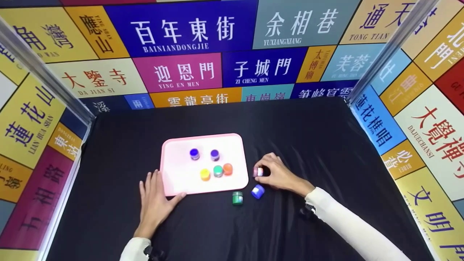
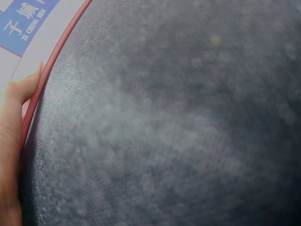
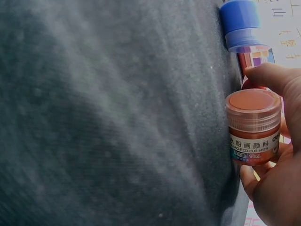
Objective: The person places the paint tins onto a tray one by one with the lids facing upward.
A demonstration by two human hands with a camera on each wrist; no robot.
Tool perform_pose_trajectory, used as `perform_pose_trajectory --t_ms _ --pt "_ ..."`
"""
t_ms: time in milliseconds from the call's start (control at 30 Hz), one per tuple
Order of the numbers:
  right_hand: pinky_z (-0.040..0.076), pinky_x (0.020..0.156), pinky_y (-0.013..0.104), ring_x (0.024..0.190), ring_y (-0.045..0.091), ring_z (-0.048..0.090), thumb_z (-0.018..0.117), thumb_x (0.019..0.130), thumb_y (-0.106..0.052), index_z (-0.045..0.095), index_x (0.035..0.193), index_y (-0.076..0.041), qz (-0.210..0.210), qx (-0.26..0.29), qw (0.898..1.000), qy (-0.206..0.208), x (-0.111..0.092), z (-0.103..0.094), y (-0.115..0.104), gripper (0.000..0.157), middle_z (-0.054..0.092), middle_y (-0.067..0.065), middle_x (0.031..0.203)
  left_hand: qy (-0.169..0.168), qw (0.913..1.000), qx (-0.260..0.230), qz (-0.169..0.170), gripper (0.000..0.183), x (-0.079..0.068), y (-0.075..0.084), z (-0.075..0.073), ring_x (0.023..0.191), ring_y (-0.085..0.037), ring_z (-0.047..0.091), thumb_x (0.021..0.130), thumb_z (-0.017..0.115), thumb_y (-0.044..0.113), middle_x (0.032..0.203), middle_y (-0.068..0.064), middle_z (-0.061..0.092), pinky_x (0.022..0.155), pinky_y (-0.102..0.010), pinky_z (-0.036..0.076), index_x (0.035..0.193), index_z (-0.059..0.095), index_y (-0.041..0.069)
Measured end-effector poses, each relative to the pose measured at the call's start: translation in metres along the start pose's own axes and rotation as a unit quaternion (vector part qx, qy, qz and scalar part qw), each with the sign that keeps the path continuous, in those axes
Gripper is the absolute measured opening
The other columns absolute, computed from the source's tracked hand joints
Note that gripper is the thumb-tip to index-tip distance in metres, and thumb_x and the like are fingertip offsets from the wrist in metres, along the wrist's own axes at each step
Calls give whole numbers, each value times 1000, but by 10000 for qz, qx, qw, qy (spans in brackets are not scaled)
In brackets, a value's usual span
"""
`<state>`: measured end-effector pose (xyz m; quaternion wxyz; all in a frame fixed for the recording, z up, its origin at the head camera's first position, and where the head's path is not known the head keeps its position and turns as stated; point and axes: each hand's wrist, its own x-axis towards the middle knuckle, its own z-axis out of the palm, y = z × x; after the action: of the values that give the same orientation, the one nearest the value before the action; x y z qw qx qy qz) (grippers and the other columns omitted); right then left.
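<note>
My right hand pinches a small reddish-brown gouache paint jar between thumb and fingers, just off the right edge of a pink tray. The jar is upright, its label facing the right wrist camera. Beside that hand, on the black cloth, lie a blue paint jar and a green paint jar. My left hand rests at the tray's near left corner, fingers straight along the left side and thumb on the front rim.
On the tray stand two purple-blue jars, with a yellow jar, a teal-green jar and an orange jar closer to me. Black cloth covers the table. Panels with colourful lettering enclose the back and sides.
</note>
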<state>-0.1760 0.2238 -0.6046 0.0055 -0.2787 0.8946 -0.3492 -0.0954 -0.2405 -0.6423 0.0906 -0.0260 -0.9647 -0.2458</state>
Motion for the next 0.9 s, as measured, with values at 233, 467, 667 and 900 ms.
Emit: perform_pose_trajectory --t_ms 233,467,667,900 --pt "44 103 47 117 27 56 93 83 -22 79 111 -12 -32 294 9995 142 7 -3 0 33 73 2 108 -13 10000 15 11 127 0 -1 0 166 -50 18 85 83 71 174 -32 32 134 -68 2 169 29 -8" --pt "46 103 43 116 27 57 93 83 -17 80 112 -11 -13 620 9977 267 18 -4 1 32 75 0 107 24 10000 -17 43 126 0 -1 0 165 -50 18 85 85 69 173 -33 33 134 -69 2 168 30 -9" --pt "47 103 42 117 26 57 93 84 -16 80 114 -11 94 748 9967 289 28 -2 -1 33 75 0 108 62 10000 -17 63 126 1 -1 1 166 -50 19 85 84 70 173 -32 33 134 -68 2 168 31 -8" --pt "47 106 41 118 25 56 93 86 -18 79 113 -11 127 776 9966 242 40 1 -4 31 74 2 109 150 9998 35 142 125 0 -2 3 165 -50 21 85 83 71 172 -32 35 133 -69 3 168 32 -9"
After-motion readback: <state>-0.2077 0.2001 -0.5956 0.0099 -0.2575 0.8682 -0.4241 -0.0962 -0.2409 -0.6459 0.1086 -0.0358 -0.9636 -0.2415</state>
